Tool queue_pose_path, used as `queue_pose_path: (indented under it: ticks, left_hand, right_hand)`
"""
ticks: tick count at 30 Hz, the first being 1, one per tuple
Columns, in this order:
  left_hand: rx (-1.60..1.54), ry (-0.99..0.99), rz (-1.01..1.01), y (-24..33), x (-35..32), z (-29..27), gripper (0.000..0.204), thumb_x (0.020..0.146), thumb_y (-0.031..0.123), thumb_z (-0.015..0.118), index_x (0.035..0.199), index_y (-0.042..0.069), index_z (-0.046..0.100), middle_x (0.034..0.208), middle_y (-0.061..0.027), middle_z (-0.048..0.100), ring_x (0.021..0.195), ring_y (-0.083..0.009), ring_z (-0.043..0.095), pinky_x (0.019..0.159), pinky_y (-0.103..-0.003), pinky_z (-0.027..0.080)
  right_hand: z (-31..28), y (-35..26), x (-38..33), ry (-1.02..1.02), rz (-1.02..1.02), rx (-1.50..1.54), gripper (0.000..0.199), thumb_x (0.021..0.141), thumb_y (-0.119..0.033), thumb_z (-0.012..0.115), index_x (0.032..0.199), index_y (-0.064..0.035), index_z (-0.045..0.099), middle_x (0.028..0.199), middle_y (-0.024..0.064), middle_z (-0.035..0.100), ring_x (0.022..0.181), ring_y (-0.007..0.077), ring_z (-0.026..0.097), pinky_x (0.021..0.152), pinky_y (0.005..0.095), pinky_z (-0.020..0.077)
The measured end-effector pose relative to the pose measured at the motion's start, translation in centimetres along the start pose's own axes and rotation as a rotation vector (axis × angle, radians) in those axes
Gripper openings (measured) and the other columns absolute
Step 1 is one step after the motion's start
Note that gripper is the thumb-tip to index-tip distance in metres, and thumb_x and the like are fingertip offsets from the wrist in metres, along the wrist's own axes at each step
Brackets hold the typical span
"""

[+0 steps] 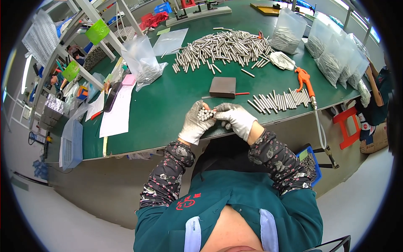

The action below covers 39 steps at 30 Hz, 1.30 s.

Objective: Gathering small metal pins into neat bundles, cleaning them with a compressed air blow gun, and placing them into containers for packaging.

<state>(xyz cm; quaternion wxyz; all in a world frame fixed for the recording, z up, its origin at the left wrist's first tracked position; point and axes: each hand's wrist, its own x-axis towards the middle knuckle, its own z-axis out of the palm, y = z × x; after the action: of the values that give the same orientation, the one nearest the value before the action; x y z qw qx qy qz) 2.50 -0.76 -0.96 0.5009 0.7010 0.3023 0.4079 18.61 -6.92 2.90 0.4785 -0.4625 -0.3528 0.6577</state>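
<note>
While the grip of the left hand [191,125], in a pale work glove, is closed around a bundle of metal pins [205,114], the bundle is held at the near edge of the green table [168,105], its round ends facing upward to the viewer. The right hand [237,118], likewise gloved, meets the bundle from the right with bent fingers; whether its grip pinches a single pin cannot be told. Just beyond the hands lies a dark rectangular block [222,87], with a thin red rod [242,93] projecting at its right. To the right, a row of pins [280,101] lies side by side, ending near an orange air gun [305,80]. Farther back spreads a large heap of pins [226,46], flanked by a clear bag [144,63] on the left and a second filled bag [287,37] on the right. Below the table's right side, a blue bin [315,178] contains more pins.
</note>
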Motion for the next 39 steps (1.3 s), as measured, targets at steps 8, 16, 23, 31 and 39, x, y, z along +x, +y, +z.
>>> queue_pose_path:
  ticks: [8,16,23,31,39]
  left_hand:
    - [0.029,-0.036,-0.036,0.5,-0.1,0.0,0.034,0.067,-0.006,0.069,0.09,0.007,0.048,0.085,0.0016,0.055,0.079,-0.0057,0.053,0.069,-0.019,0.045]
    - [-0.009,-0.001,0.024,-0.1,0.1,0.1,0.034,0.065,0.004,0.073,0.088,0.007,0.049,0.076,-0.0013,0.056,0.069,-0.0076,0.053,0.062,-0.023,0.046]
    - [-0.007,-0.001,0.009,0.6,-0.1,0.0,0.034,0.065,0.002,0.073,0.089,0.006,0.049,0.076,-0.0006,0.056,0.069,-0.0075,0.053,0.063,-0.023,0.046]
    - [0.003,-0.023,-0.054,1.0,-0.2,-0.1,0.037,0.066,-0.009,0.069,0.094,0.005,0.049,0.085,0.0008,0.054,0.084,-0.0079,0.055,0.073,-0.021,0.046]
    - [-0.049,-0.001,-0.024,0.5,0.0,-0.1,0.034,0.064,-0.001,0.071,0.09,0.007,0.051,0.079,0.0019,0.054,0.072,-0.006,0.052,0.064,-0.021,0.045]
  right_hand:
    - [0.1,0.2,0.1,0.004,-0.011,0.04,0.015,0.077,-0.011,0.064,0.09,-0.0062,0.057,0.073,-0.0006,0.054,0.054,0.0053,0.046,0.044,0.0168,0.0339]
    - [0.2,0.2,0.3,0.021,0.019,0.156,0.011,0.077,-0.007,0.061,0.087,-0.0041,0.056,0.069,0.0015,0.054,0.052,0.0071,0.048,0.044,0.0185,0.0366]
    - [0.1,0.1,0.3,0.028,0.017,0.173,0.006,0.079,-0.006,0.058,0.085,-0.0045,0.057,0.071,0.0031,0.057,0.052,0.0082,0.049,0.043,0.0187,0.0362]
    - [-0.2,0.5,0.3,0.039,-0.006,0.131,0.009,0.082,-0.008,0.059,0.088,-0.0027,0.058,0.074,0.0033,0.059,0.056,0.0091,0.053,0.046,0.0205,0.0416]
    - [0.3,0.5,0.0,0.059,-0.051,0.075,0.012,0.081,-0.01,0.06,0.09,-0.0022,0.058,0.075,0.0035,0.06,0.057,0.0088,0.053,0.048,0.0204,0.0415]
